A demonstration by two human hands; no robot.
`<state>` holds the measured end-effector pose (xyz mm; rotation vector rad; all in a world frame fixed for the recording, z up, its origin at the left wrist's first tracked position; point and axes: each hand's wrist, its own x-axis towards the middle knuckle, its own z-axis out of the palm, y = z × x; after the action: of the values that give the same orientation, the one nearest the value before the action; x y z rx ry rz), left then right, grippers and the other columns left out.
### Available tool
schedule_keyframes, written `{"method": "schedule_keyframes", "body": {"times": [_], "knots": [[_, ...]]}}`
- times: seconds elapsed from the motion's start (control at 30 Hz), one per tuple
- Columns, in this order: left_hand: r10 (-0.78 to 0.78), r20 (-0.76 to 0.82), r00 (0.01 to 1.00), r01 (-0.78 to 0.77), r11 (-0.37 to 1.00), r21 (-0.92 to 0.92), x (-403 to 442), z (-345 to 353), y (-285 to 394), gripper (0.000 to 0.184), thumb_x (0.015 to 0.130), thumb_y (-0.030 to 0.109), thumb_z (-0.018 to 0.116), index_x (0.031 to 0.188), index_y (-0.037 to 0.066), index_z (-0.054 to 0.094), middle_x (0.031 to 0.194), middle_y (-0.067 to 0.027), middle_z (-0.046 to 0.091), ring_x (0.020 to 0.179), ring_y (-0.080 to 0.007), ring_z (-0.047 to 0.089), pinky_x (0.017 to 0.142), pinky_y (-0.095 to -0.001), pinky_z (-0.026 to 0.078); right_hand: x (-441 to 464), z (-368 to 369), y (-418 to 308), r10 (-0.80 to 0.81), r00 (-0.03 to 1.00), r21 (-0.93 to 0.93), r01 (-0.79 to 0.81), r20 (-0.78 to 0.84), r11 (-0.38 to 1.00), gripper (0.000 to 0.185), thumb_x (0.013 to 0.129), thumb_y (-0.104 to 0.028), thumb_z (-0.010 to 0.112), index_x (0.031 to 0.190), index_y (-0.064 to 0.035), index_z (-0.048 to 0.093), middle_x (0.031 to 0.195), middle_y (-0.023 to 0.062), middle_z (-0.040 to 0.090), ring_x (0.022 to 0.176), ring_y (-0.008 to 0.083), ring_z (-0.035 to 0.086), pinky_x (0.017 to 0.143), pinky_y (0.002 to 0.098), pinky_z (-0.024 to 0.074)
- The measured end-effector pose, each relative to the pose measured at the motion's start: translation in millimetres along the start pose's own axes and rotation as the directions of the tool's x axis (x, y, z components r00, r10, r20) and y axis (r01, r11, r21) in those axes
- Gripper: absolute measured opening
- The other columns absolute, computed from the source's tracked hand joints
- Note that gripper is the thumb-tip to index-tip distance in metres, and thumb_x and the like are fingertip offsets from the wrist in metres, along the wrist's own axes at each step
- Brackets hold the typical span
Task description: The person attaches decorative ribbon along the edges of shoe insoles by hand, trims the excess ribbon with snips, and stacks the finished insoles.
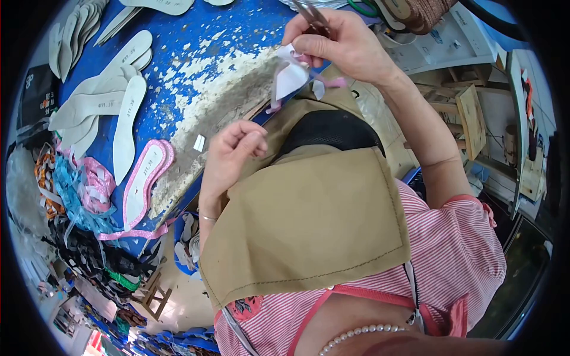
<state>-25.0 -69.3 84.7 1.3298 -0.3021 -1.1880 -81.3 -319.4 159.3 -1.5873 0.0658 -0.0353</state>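
Note:
My right hand [341,44] is closed around a dark metal tool [313,19], which looks like scissors, and white scraps [291,78] with pink edging hang beneath its fingers. Over the table's near edge, my left hand [234,151] has its fingers curled in, with nothing visible in them. A small white piece [199,142] lies just left of that hand. Farther left on the blue table [169,77] rests a pink-edged insole [144,181] with printed marks, on top of another pink-edged one. Beside it is a plain pale insole [129,127].
Stacks of pale insoles [98,104] cover the table's left side. Pink, blue and orange trimmings [89,184] and black strips [95,252] are heaped at lower left. A coil of brown cord [418,13] sits at top right, above a wooden frame [469,121].

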Motion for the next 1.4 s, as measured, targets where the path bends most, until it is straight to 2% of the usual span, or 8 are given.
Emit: {"method": "schedule_keyframes", "body": {"times": [0.23, 0.37, 0.6, 0.7, 1.03, 1.2, 1.3, 1.4], "knots": [[0.232, 0.033, 0.972, -0.234, 0.965, 0.115, 9, 51, 17, 0.015, 0.087, 0.005, 0.062, 0.102, 0.002, 0.063, 0.077, -0.0032, 0.062, 0.066, -0.0081, 0.053, 0.062, -0.0183, 0.042, 3, 5, 9, -0.257, 0.966, -0.099, 0.259, 0.028, 0.961, 0.007, 0.086, -0.003, 0.061, 0.092, -0.0013, 0.064, 0.078, 0.0016, 0.061, 0.066, 0.0059, 0.05, 0.06, 0.0175, 0.0402], [0.406, -0.417, 0.813, -0.442, 0.897, 0.012, 18, 74, 16, 0.012, 0.086, 0.005, 0.064, 0.097, 0.002, 0.063, 0.071, -0.0007, 0.06, 0.06, -0.0074, 0.049, 0.057, -0.0191, 0.04, 2, 8, 9, -0.209, 0.977, -0.012, 0.209, 0.038, 0.978, 0.009, 0.086, -0.004, 0.059, 0.091, -0.0034, 0.066, 0.076, -0.0002, 0.062, 0.062, 0.0043, 0.048, 0.058, 0.0168, 0.0399], [0.296, -0.246, 0.923, -0.224, 0.933, 0.28, 8, 53, 26, 0.007, 0.083, 0.002, 0.064, 0.091, 0.002, 0.064, 0.068, -0.0003, 0.057, 0.055, -0.0073, 0.045, 0.052, -0.0194, 0.038, 0, -5, 3, -0.158, 0.987, 0.01, 0.158, 0.032, 0.987, 0.006, 0.086, -0.005, 0.062, 0.091, -0.0038, 0.064, 0.083, 0.0008, 0.061, 0.066, 0.006, 0.049, 0.06, 0.0177, 0.0394], [0.291, -0.193, 0.937, -0.276, 0.956, 0.103, -3, 27, 24, 0.008, 0.083, 0.003, 0.063, 0.092, 0.002, 0.064, 0.066, 0.001, 0.055, 0.054, -0.007, 0.044, 0.051, -0.018, 0.036, 1, -23, 7, -0.255, 0.953, -0.026, 0.255, -0.165, 0.967, 0.009, 0.086, -0.004, 0.06, 0.092, -0.0048, 0.066, 0.078, -0.0007, 0.06, 0.064, 0.0046, 0.048, 0.058, 0.0162, 0.039], [0.463, -0.243, 0.852, -0.445, 0.886, 0.128, 37, 63, 48, 0.011, 0.083, 0.005, 0.064, 0.094, 0.002, 0.064, 0.064, 0.0024, 0.053, 0.052, -0.0069, 0.042, 0.051, -0.0175, 0.036, 9, 8, 13, -0.28, 0.956, 0.07, 0.286, -0.082, 0.956, 0.008, 0.088, -0.004, 0.057, 0.091, -0.0049, 0.065, 0.079, 0.0008, 0.06, 0.064, 0.0052, 0.049, 0.056, 0.0173, 0.0388], [0.217, -0.131, 0.967, -0.152, 0.911, 0.384, 4, 38, 55, 0.012, 0.084, 0.002, 0.061, 0.095, 0.004, 0.064, 0.065, -0.0017, 0.061, 0.049, -0.0052, 0.045, 0.047, -0.0156, 0.034, 2, -14, 6, -0.166, 0.974, 0.134, 0.187, -0.152, 0.973, 0.01, 0.089, -0.005, 0.056, 0.093, -0.005, 0.064, 0.081, 0.0016, 0.061, 0.063, 0.0053, 0.049, 0.053, 0.0179, 0.0385], [0.577, -0.359, 0.734, -0.19, 0.682, 0.706, -33, 4, 70, 0.011, 0.087, 0.003, 0.058, 0.096, 0.005, 0.062, 0.06, -0.0032, 0.06, 0.045, -0.0072, 0.05, 0.042, -0.0165, 0.036, -4, -49, 10, -0.231, 0.937, 0.221, 0.291, -0.263, 0.931, 0.01, 0.089, -0.009, 0.057, 0.096, -0.0045, 0.062, 0.084, 0.003, 0.062, 0.061, 0.0051, 0.049, 0.05, 0.0182, 0.0368], [0.704, -0.567, 0.427, -0.333, 0.706, 0.625, -50, -24, 86, 0.012, 0.089, 0.001, 0.054, 0.1, 0.004, 0.06, 0.062, -0.005, 0.063, 0.047, -0.008, 0.053, 0.043, -0.0182, 0.039, -6, -64, 14, -0.325, 0.938, 0.283, 0.347, -0.12, 0.894, 0.006, 0.089, -0.01, 0.056, 0.095, -0.0075, 0.055, 0.083, 0.0057, 0.053, 0.071, 0.0136, 0.048, 0.052, 0.0197, 0.0326]]}}
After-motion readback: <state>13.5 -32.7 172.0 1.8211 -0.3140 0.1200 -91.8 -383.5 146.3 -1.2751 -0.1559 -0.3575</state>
